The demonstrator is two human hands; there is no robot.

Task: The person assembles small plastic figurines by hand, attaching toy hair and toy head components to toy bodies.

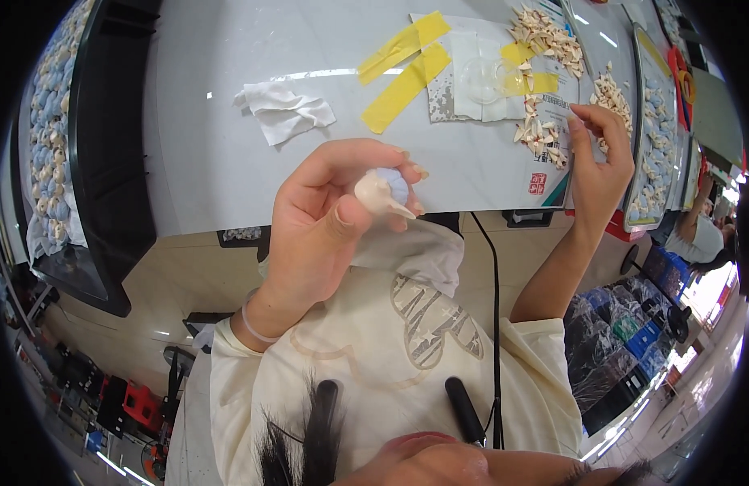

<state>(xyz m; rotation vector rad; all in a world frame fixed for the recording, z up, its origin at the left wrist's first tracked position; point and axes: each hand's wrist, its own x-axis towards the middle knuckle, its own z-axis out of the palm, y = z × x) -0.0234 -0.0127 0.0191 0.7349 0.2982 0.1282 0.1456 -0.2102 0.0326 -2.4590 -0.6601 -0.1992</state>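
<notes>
My left hand (322, 211) holds a small cream-and-light-blue figurine (378, 191) between thumb and fingers, above the table's front edge. A pointed cream part sticks out from its lower right side. My right hand (603, 154) is over the right part of the table, its thumb and forefinger tips close together in a pinch. Whether a small piece sits between them I cannot make out. Beside those fingertips lie small pointed cream pieces (536, 136), with a larger heap (546, 40) farther back and another heap (610, 99) to the right.
Yellow tape strips (407, 87) and a crumpled white cloth (285, 112) lie on the grey table (204, 162). A clear round dish (484, 81) rests on white sheets. Trays of blue-and-cream figurines flank me, on a black rack (119, 121) left and in a shallow tray (651, 162) right.
</notes>
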